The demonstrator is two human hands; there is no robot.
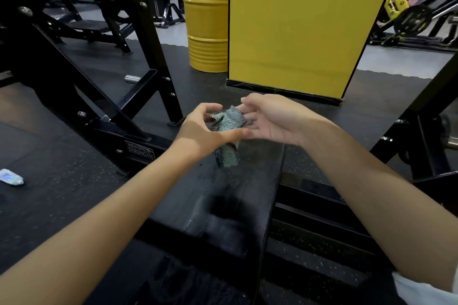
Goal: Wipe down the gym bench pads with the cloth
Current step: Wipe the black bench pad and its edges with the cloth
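Left fingers (210, 108) are curled over the top and the thumb is pushed out below, pinching the cloth (228, 126) between them. That's the left hand (198, 131) with a clear grip. Over on the right hand (275, 119), the palm is turned up and the fingers are loosely stretched under the cloth's far edge. The thumb sits above, but with the blur I cannot tell whether it clamps down or just hovers.

The cloth itself is small, pale green with a dark woven check and a frayed edge. It's bunched between the two hands, with one tail hanging toward the bench pad (223, 205) and perhaps just brushing it. It's up at the far end of that pad.

The pad is black and shiny, speckled with droplets, and its near end smears into a dark blur. Both forearms are cut off at the bottom edge, and a white sleeve (421, 290) peeks in near right.

Left of the pad stands a black frame (148, 44), its label unreadable. Farther back are a yellow drum (208, 20) and a yellow pillar (297, 20). A small pale tube (11, 177) lies on the floor (62, 168), far left.
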